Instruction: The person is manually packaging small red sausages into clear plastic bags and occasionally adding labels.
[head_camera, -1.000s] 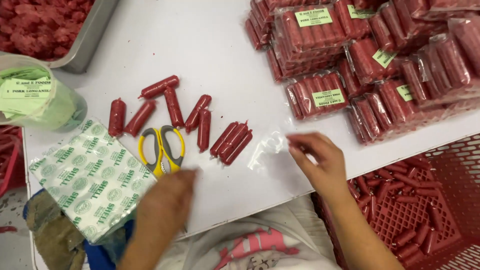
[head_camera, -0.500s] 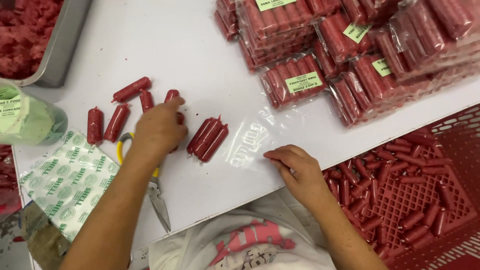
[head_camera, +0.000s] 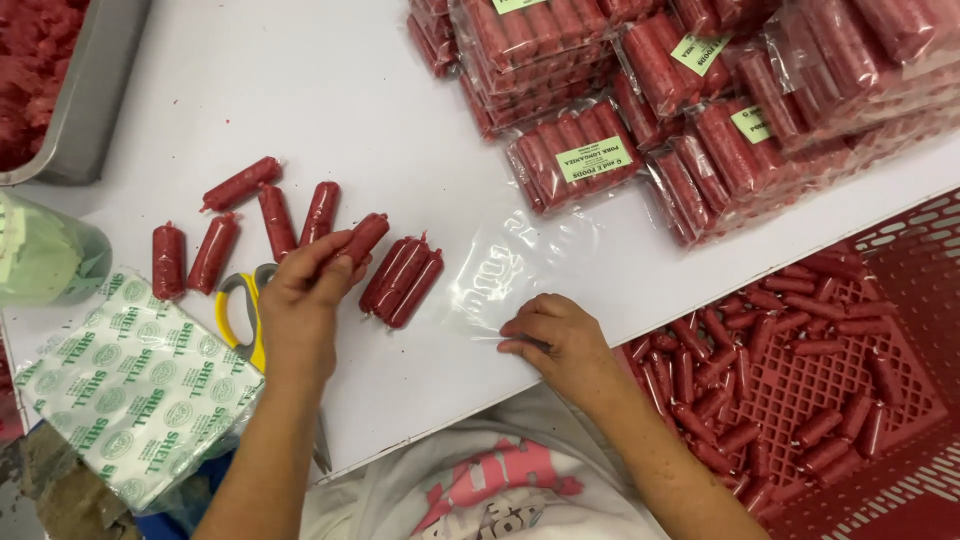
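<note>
My left hand (head_camera: 300, 300) grips one red sausage link (head_camera: 362, 238) by its near end, just left of a tight group of three links (head_camera: 401, 279) on the white table (head_camera: 400, 110). Several more loose links (head_camera: 240, 225) lie farther left. My right hand (head_camera: 550, 335) presses on the near edge of a clear plastic bag (head_camera: 505, 270) lying flat to the right of the group. Yellow-handled scissors (head_camera: 238, 310) lie partly under my left hand.
Stacks of bagged sausages with green labels (head_camera: 700, 90) fill the far right. A red crate (head_camera: 830, 400) with several loose links sits at right below the table edge. A metal tray of ground meat (head_camera: 70, 90), a cup of green labels (head_camera: 45, 255) and a printed bag pack (head_camera: 130, 385) are at left.
My left hand reached over the scissors to the loose links, took one and drew it toward the group of three. My right hand slid nearer along the bag's edge.
</note>
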